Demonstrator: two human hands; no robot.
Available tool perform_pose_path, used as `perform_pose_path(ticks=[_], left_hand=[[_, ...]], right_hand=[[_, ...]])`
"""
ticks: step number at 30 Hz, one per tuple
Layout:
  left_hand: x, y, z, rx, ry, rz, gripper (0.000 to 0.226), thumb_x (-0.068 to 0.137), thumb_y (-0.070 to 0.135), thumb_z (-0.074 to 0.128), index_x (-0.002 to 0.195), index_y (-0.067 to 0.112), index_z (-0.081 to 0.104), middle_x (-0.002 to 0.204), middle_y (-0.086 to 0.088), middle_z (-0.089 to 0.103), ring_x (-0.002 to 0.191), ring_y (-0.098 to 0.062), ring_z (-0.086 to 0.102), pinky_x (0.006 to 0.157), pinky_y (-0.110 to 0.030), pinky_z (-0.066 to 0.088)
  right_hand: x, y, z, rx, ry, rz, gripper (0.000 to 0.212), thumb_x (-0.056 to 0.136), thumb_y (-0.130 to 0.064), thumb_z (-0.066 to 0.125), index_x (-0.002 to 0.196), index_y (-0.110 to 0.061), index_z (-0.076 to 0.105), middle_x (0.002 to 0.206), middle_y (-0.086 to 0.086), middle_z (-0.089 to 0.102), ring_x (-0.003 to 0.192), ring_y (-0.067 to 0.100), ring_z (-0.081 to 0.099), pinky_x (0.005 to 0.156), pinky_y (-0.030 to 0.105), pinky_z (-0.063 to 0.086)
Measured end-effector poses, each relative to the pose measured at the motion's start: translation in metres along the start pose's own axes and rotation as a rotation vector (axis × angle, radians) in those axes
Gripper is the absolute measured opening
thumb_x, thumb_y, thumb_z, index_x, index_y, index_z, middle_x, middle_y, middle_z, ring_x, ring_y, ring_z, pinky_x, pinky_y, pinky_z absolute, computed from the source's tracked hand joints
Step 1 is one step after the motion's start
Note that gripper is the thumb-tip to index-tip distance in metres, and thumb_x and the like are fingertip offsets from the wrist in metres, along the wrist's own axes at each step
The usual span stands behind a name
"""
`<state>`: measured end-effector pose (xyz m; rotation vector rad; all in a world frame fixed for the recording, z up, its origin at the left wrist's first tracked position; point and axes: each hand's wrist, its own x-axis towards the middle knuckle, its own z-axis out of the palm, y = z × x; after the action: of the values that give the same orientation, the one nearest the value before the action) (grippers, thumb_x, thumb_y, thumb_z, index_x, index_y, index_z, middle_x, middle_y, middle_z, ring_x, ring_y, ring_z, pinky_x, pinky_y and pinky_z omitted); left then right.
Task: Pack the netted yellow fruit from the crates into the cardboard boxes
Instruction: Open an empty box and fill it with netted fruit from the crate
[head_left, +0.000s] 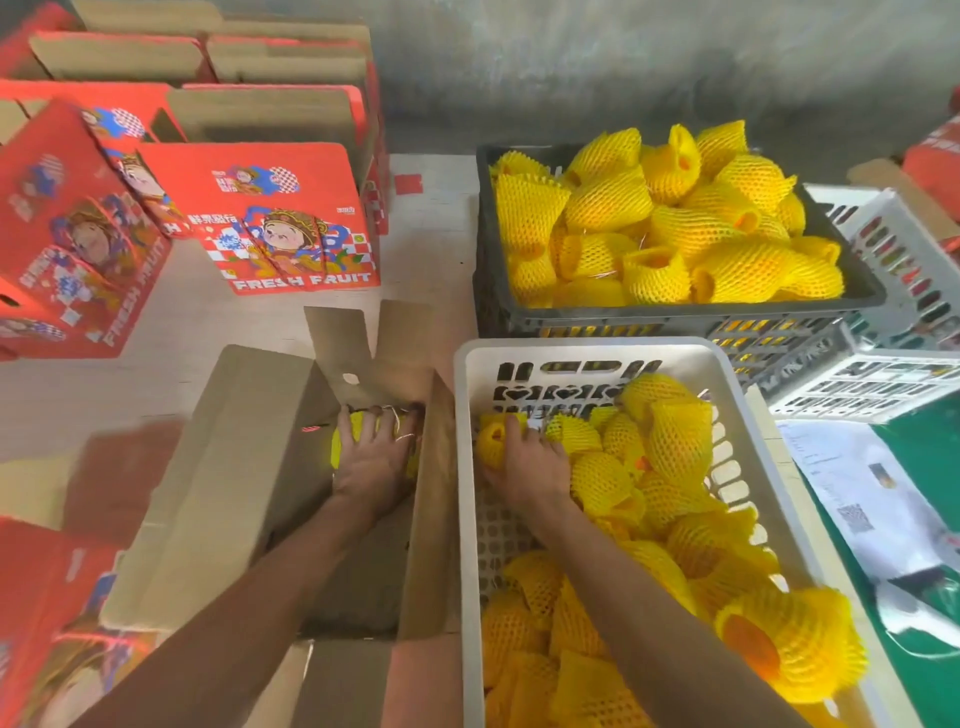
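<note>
Seen from above: the left hand (371, 457) reaches into an open box (218, 493) at 8 o'clock, fingers (358, 423) spread over a netted fruit (345, 441). The right hand (524, 462) grips another fruit (492, 439) in the white crate (753, 452) at 5 o'clock. A grey crate (675, 317) at 1 o'clock holds more.

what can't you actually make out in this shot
- Head view: how many fruit lie in the open cardboard box; the left hand covers them.
- Fruit gripped by the right hand: mostly hidden beneath it.
- Printed sheet: text too small.
- White crate: near end cut off by the frame.
</note>
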<state>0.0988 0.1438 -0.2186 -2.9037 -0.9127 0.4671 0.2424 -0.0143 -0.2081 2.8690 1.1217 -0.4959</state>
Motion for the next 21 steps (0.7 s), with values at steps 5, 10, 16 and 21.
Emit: perform_pose_path(ticks=[5,10,16,21], left_hand=[[-0.030,-0.005,-0.043,-0.594,0.114,0.000,0.063,0.088,0.022,0.070,0.144,0.038,0.045,0.152,0.005,0.041,0.145,-0.021,0.030,0.123,-0.051,0.019],[-0.071,0.006,-0.111,-1.886,0.262,-0.433,0.011,0.101,0.024,0.062,0.103,0.020,0.072,0.107,-0.007,0.076,0.089,-0.021,0.073,0.072,-0.028,0.058],[-0.107,0.009,-0.136,-2.704,-0.181,-0.056,0.066,0.097,0.055,0.061,0.142,0.007,0.056,0.137,-0.019,0.060,0.123,-0.031,0.060,0.106,-0.045,0.050],[-0.116,-0.001,-0.119,-2.766,-0.104,-0.399,0.047,0.085,0.032,0.077,0.124,0.010,0.062,0.118,-0.021,0.063,0.111,-0.034,0.066,0.091,-0.052,0.058]], right_hand=[[-0.007,-0.002,-0.022,0.200,0.229,0.056,0.078,0.088,-0.066,0.065,0.147,-0.022,0.038,0.135,0.006,0.063,0.125,0.028,0.060,0.106,0.044,0.048],[-0.048,-0.024,-0.082,1.000,0.576,-0.068,0.072,0.078,-0.068,0.073,0.134,-0.031,0.046,0.111,-0.004,0.070,0.096,0.017,0.070,0.076,0.036,0.060],[-0.093,-0.058,-0.114,0.818,0.506,-0.531,0.062,0.089,-0.067,0.066,0.139,-0.036,0.048,0.137,-0.013,0.058,0.129,0.006,0.051,0.107,0.036,0.044],[-0.072,-0.003,-0.093,0.608,0.428,0.074,0.042,0.103,-0.050,0.049,0.134,-0.024,0.062,0.142,0.000,0.055,0.134,0.023,0.048,0.109,0.043,0.044]])
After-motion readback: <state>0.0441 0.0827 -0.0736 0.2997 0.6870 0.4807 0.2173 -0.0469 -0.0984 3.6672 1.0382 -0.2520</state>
